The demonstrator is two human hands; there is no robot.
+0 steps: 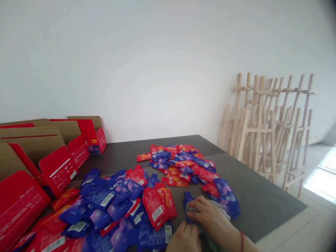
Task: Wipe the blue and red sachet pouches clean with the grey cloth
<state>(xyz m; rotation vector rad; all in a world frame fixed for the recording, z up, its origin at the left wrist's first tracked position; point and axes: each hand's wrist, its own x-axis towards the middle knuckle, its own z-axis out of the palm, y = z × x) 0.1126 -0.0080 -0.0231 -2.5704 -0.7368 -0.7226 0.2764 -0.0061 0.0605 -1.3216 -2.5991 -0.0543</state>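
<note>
A blue pouch (187,201) lies on the dark table under my hands. My right hand (210,217), with a red string at its wrist, presses a grey-green cloth (222,209) against the pouch, its fingers curled over a fold. My left hand (184,238) is beside it, lower and to the left, with fingers bent at the pouch's lower end; what they hold is hidden. Left of my hands is a large pile of blue and red pouches (105,196). A second pile (181,164) lies farther back, reaching to the right of my hands.
Open red cardboard boxes (59,169) with brown insides line the left side of the dark table (265,199). A white wall stands behind. Wooden easels (259,129) lean together beyond the table's right edge.
</note>
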